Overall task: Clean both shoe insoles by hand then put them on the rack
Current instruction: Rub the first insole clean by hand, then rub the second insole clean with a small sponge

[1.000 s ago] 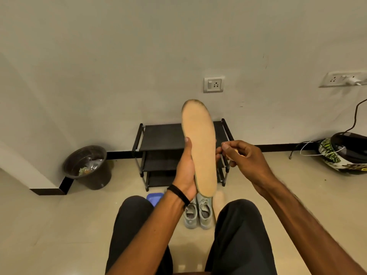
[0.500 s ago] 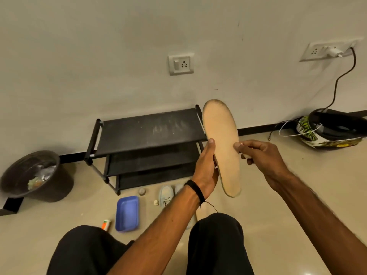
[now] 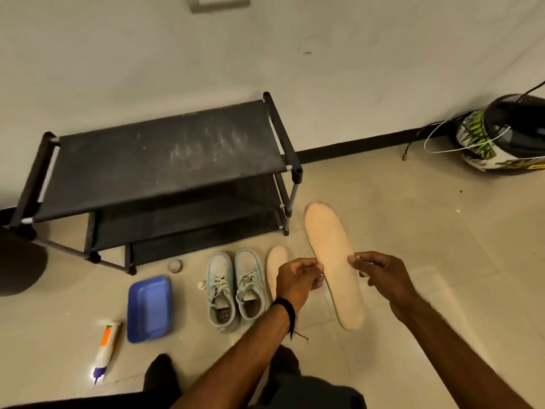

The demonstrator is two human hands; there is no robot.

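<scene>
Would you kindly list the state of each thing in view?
held insole: off the floor, pinched by both hands
left hand: pinching one insole edge
right hand: pinching the opposite edge
second insole: flat on floor beside shoes
shoes: side by side on floor
rack: top shelf bare, dusty

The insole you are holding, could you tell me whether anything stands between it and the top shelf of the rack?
Nothing visible does. The insole, held by the left hand and right hand, is right of the rack, whose top shelf looks bare.
</scene>
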